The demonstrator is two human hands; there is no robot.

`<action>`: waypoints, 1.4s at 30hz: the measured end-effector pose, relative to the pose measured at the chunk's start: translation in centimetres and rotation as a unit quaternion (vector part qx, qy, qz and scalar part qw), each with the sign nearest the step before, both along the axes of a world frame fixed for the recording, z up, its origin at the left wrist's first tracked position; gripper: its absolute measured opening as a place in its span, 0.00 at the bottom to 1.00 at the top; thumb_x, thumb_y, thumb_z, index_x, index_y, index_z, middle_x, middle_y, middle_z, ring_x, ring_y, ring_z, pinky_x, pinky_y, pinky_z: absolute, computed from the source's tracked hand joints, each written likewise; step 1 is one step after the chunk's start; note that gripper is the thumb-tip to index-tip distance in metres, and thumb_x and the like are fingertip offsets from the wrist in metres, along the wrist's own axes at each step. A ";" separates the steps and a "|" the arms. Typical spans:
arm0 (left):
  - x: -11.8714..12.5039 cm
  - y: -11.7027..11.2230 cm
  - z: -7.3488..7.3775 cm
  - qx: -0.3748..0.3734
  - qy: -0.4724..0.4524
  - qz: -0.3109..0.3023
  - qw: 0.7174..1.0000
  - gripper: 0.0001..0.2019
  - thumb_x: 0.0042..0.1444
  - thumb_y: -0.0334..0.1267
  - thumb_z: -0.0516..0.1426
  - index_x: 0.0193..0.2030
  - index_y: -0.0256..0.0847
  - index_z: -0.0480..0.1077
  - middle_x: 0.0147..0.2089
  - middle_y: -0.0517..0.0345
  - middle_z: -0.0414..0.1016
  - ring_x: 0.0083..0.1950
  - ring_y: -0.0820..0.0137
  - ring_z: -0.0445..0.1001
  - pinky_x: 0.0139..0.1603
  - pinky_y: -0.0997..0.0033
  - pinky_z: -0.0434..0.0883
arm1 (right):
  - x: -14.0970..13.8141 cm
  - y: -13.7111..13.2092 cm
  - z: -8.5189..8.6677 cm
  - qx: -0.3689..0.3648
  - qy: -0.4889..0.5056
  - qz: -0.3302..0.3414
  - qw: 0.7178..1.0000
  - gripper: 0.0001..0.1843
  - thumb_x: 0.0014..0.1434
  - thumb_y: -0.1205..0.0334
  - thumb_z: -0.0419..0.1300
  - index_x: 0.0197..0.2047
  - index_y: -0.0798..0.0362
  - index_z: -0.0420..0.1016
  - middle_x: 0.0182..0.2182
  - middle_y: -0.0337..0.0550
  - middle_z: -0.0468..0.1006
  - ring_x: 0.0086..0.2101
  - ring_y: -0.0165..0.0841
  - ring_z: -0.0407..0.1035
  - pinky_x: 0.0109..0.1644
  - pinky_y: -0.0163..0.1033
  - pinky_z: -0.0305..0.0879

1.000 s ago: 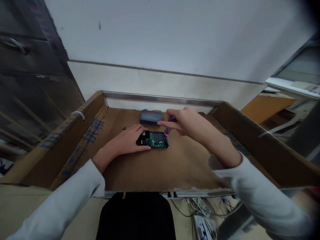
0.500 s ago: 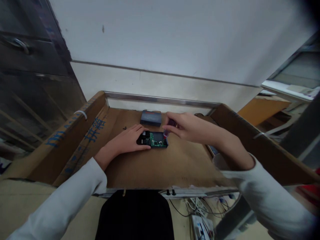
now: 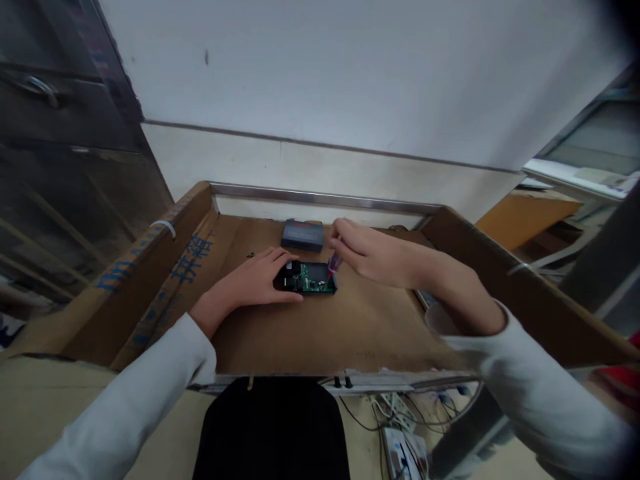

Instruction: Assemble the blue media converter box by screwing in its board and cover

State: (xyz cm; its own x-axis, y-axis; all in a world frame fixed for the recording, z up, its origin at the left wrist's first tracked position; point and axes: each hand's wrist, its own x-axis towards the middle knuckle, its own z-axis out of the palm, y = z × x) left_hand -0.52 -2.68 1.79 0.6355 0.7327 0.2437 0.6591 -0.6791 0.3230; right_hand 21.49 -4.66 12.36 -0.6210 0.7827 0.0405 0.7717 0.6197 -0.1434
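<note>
A green circuit board [image 3: 313,285] sits in a dark open housing [image 3: 334,289] on the cardboard. My left hand [image 3: 260,277] steadies its left end, thumb along the near side and fingers over the far side. In my right hand [image 3: 357,245] is a screwdriver [image 3: 335,262] with a purplish, see-through handle, pinched from above. It leans slightly, its red lower end at the right end of the board. The tip is too small to make out. Just behind the board lies a dark grey box-shaped cover [image 3: 303,235].
Cardboard side walls [image 3: 530,293] flank the work surface, with a metal rail [image 3: 320,198] along the back. Small dark bits [image 3: 251,255] lie left of the cover. A translucent round container [image 3: 440,321] is partly under my right forearm. Power strips and cables [image 3: 400,427] are below.
My right hand's fingers have shifted on the screwdriver handle, and more of the handle shows. My left hand and the housing stay nearly in place.
</note>
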 end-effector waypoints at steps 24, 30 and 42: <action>-6.3 0.5 -1.4 -0.020 -0.091 0.154 0.984 0.09 0.54 0.43 0.56 0.32 0.40 0.74 0.33 0.55 0.73 0.34 0.67 0.72 0.38 0.68 0.68 | 0.8 -0.5 -0.5 -0.096 0.106 0.013 0.990 0.09 0.66 0.61 0.44 0.43 0.53 0.63 0.36 0.47 0.76 0.35 0.34 0.70 0.38 0.38 0.63; -5.1 0.4 -1.4 -0.019 -0.154 0.187 0.970 0.08 0.53 0.42 0.58 0.31 0.39 0.73 0.34 0.54 0.74 0.36 0.65 0.73 0.41 0.65 0.68 | -0.3 -0.5 -1.1 0.064 0.037 -0.069 0.995 0.16 0.65 0.51 0.50 0.36 0.55 0.70 0.29 0.45 0.77 0.28 0.32 0.69 0.32 0.35 0.57; 4.7 -0.2 -0.4 -0.164 -0.582 0.098 0.791 0.07 0.54 0.40 0.60 0.34 0.39 0.70 0.31 0.61 0.71 0.33 0.73 0.70 0.38 0.75 0.65 | 0.8 -0.5 -1.5 0.008 0.094 0.000 0.996 0.18 0.68 0.57 0.38 0.45 0.56 0.64 0.40 0.52 0.77 0.39 0.35 0.72 0.43 0.39 0.64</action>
